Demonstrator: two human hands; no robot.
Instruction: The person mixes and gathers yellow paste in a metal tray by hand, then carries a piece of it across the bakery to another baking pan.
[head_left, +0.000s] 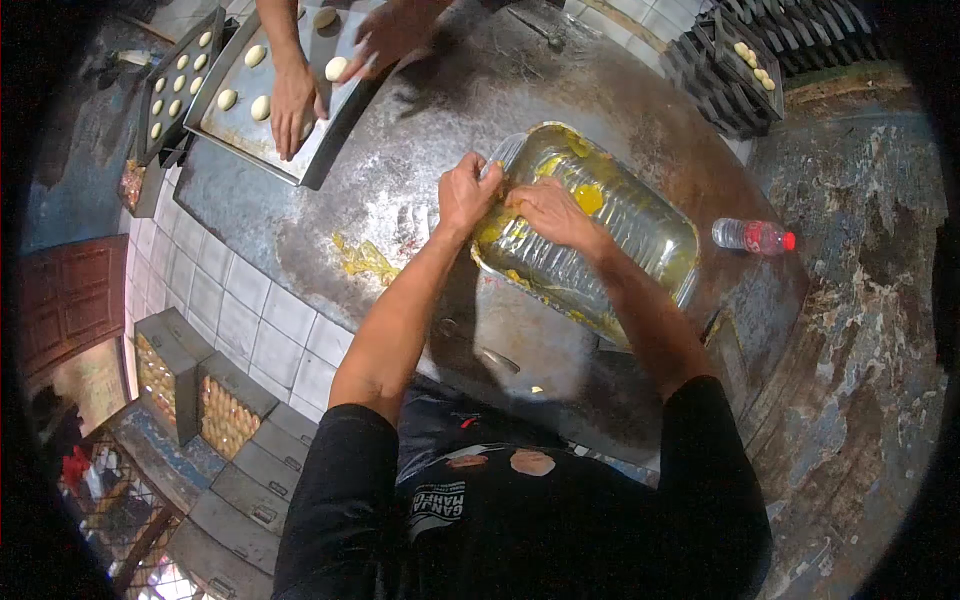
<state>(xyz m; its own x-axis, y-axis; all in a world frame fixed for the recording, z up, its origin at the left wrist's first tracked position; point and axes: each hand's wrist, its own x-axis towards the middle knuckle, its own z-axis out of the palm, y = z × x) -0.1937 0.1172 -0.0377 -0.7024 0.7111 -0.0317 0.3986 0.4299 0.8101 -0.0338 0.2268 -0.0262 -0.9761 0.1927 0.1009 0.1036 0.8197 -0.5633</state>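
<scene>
The left hand gripped the rim of a clear tub on the table, yellow residue inside. The right hand curled within (whether holding anything, I couldn't tell). A tray nearby held dough balls.

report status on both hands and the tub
Left hand at rim of tub; right hand close beside it. Yellow residue inside. Bottle apart, to tub's right.

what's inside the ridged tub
Yellow residue lies in patches inside the tub. The right hand and forearm hide part of its inside; whatever is beneath them can't be seen.
</scene>
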